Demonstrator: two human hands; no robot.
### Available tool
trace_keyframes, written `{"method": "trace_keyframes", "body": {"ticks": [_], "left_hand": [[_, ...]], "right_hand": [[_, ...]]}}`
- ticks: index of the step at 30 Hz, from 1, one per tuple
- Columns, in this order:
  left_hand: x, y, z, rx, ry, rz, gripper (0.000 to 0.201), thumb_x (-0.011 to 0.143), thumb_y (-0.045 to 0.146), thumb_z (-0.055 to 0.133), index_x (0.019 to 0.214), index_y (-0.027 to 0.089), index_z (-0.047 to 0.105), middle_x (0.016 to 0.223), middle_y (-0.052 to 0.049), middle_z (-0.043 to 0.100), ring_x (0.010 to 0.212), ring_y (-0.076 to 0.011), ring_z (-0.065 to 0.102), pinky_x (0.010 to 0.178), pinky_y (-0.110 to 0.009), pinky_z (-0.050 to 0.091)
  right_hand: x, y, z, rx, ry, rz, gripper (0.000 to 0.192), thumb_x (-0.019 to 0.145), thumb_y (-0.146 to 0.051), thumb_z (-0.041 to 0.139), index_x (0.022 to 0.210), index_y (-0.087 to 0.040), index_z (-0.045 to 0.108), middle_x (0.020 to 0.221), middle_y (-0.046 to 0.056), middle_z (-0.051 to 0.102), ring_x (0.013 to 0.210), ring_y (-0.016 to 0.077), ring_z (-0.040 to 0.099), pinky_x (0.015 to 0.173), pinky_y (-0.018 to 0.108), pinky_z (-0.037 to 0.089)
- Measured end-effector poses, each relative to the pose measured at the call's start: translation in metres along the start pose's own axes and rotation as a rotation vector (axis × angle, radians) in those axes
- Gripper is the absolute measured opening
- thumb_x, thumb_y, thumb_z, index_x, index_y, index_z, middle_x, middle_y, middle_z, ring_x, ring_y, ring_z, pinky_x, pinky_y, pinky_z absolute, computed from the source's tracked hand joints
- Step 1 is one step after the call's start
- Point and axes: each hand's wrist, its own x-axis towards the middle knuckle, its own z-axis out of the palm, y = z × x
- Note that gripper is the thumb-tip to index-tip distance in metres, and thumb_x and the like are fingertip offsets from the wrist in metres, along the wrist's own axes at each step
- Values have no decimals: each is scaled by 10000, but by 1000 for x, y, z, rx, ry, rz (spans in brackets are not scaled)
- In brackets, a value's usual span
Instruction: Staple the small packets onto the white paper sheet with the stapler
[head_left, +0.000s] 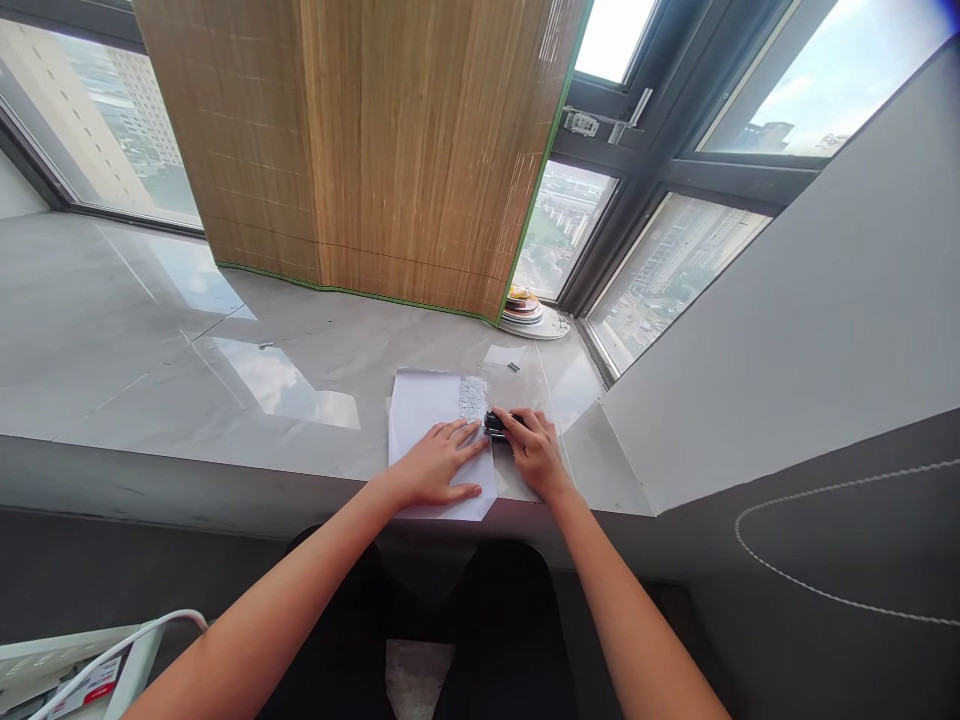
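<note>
Our left hand lies flat, fingers spread, pressing the paper on the sill. Our right hand is curled closed around a small black stapler at the paper's right edge, beside a printed patch. Farther back, stacked plates sit beside the bamboo blind.

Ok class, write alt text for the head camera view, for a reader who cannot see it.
A person's left hand lies flat on a white sheet of paper on a grey marble window ledge, while the right hand presses a small black stapler at the paper's right edge. A bamboo blind hangs behind, with stacked plates by the window.
</note>
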Motion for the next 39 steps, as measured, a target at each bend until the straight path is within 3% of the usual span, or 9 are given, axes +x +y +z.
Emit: {"method": "trace_keyframes", "body": {"ticks": [11,17,20,24,32,39], "left_hand": [[0,1,0,4,9,-7,855,952,609,658,1653,197,392,1720,-184,311,1559,-421,332,1253,-573,307],[-1,2,0,-29,36,-16,820,951,596,667,1637,221,419,1729,-180,290,1566,-412,320,1252,-571,316],[-1,1,1,-53,60,-29,783,948,584,677,1621,258,444,1760,-160,202,1576,-405,305,1252,-562,324],[-2,1,2,-50,46,-39,809,942,602,681,1628,253,431,1735,-192,261,1577,-404,311,1253,-583,320],[-7,0,3,-25,-1,-97,772,971,598,637,1620,230,440,1744,-186,246,1600,-383,272,1277,-587,278],[7,-3,1,9,-52,-105,890,924,649,678,1633,181,414,1726,-214,277,1568,-410,332,1262,-593,307]], "right_hand": [[2,-5,-3,-108,-28,3,463,1078,-226,497,1495,-396,605,1271,56,664,1121,256,564,932,389,429],[4,-17,-4,-162,-66,30,572,1000,-88,490,1448,-414,632,1273,54,673,1148,270,520,966,437,353],[5,-23,-3,-176,-52,32,624,940,-40,498,1415,-416,649,1236,56,689,1126,275,509,968,457,332],[5,-22,0,-103,-6,41,587,950,-63,500,1392,-409,671,1216,63,689,1125,277,517,957,445,344],[1,0,10,65,301,385,447,1023,-206,448,1350,-328,728,1167,95,677,1111,283,529,907,416,377],[6,-5,10,18,256,439,442,1010,-216,518,1405,-323,685,1188,106,658,1133,302,528,889,412,424]]}}
